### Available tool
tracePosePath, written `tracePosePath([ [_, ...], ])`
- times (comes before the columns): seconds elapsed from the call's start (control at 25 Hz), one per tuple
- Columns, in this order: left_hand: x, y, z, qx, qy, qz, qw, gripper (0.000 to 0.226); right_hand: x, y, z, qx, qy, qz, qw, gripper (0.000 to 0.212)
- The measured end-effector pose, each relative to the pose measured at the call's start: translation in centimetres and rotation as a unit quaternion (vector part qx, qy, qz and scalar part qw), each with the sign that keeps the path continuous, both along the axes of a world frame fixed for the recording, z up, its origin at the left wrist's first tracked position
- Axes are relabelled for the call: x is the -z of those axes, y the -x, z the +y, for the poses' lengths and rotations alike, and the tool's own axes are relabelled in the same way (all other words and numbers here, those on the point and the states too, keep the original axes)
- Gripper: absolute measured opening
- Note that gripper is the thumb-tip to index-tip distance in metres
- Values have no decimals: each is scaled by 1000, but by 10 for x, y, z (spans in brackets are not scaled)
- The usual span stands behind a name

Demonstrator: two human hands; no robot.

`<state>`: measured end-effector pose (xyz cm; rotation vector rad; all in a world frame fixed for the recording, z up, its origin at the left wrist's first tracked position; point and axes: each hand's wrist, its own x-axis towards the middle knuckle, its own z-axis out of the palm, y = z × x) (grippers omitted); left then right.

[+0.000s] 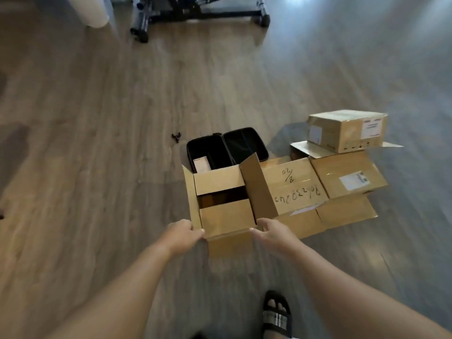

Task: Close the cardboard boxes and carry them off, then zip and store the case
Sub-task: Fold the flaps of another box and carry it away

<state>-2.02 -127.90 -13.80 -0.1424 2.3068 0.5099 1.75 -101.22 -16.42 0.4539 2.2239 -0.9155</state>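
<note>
On the wooden floor, the near box is held at its front corners by the left hand and right hand, fingers curled on the cardboard, its flaps only half folded, while the other boxes and the open case behind are not yet dealt with.

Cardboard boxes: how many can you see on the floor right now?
4. The open box nearest, held by both hands; the box with handwriting beside it; the labelled box further right; the small box stacked behind. More may lie hidden behind them.
</note>
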Motion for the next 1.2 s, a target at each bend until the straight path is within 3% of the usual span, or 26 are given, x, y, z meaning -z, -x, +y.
tracePosePath([
  [0.12,101,-10,16,5,19,-30,999,46,100,0,10,-28,-12,-29,999,72],
  [0.24,203,-18,27,-7,-25,-26,999,57,202,-1,14,-44,-26,-33,998,79],
  [0.36,281,-24,34,-64,-36,20,997,73,275,2,16,-61,-58,-18,996,88],
  [0.48,335,-30,35,-121,-19,108,987,75,321,5,8,-51,-62,73,994,92],
  [0.68,360,-23,21,-160,-64,201,964,77,353,-6,-13,-107,-113,225,962,91],
  [0.84,349,-9,-10,-202,-45,279,938,71,349,-10,-38,-166,-126,336,918,68],
  [0.96,343,-2,-44,-257,-4,275,926,60,344,-18,-66,-259,-114,400,872,57],
  [1.08,347,-8,-67,-297,16,215,930,61,351,-28,-89,-401,-97,391,823,64],
  [1.2,351,-18,-73,-299,-25,178,937,70,362,-30,-116,-480,-51,332,811,66],
])
